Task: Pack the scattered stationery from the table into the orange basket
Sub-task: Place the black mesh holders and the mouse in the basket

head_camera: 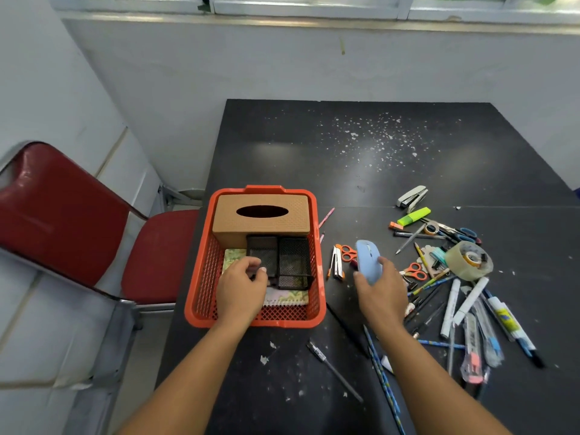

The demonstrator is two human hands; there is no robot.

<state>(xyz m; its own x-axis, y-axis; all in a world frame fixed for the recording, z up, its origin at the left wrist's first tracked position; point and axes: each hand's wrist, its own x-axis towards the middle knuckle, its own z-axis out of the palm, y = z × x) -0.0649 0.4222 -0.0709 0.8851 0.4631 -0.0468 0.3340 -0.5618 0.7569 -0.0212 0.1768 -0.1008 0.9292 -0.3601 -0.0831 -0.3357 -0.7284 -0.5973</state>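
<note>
Already holding: right hand (378, 290) clamped on blue mouse (367, 260) above table (408, 171), beside orange basket (204, 277); left hand (241, 288) closed on mesh organizer (279, 259) inside. Little room left; could wedge or topple organizer.

Orange basket (201, 271), pale blue mouse (367, 260)

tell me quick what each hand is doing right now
Left hand: closed on the black mesh metal organiser inside the orange plastic basket.
Right hand: holding the pale blue computer mouse above the table.
</note>
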